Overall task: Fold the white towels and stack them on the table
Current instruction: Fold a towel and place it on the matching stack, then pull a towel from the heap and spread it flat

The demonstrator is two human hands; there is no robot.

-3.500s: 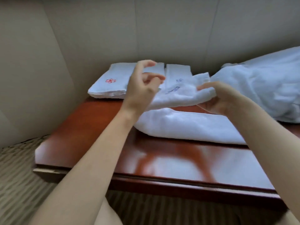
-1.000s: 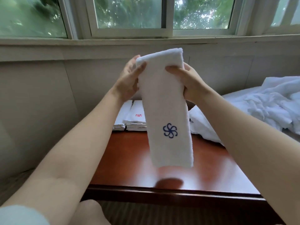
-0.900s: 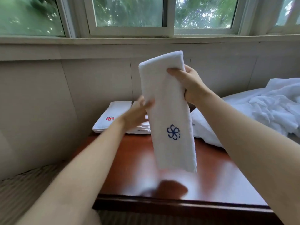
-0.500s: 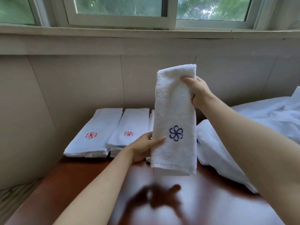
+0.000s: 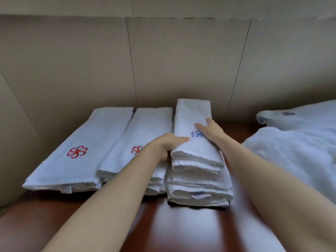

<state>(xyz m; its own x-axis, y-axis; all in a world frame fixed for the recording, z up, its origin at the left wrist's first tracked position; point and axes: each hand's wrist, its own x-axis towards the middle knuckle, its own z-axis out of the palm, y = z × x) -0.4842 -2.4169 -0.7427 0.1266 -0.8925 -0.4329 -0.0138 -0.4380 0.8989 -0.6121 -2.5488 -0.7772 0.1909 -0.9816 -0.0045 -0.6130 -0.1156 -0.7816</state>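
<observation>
A folded white towel with a blue flower mark (image 5: 193,113) lies on top of the rightmost stack of folded towels (image 5: 198,186) on the reddish wooden table (image 5: 181,230). My left hand (image 5: 168,145) grips the towel's left edge, thumb on top and fingers tucked under the side. My right hand (image 5: 211,130) holds its right edge, thumb and forefinger lying on top beside the blue mark. Two more piles of folded towels with red flower marks, the left pile (image 5: 81,160) and the middle pile (image 5: 145,128), lie side by side to the left.
A heap of unfolded white towels (image 5: 294,151) covers the table's right side, one with a blue mark at the back. A beige panelled wall (image 5: 181,60) stands right behind the stacks. Bare tabletop shows in front of them.
The towel hung upright from my right hand above the table; now it lies flat on the right stack with both hands at its sides. My view has dropped from the window to the table.
</observation>
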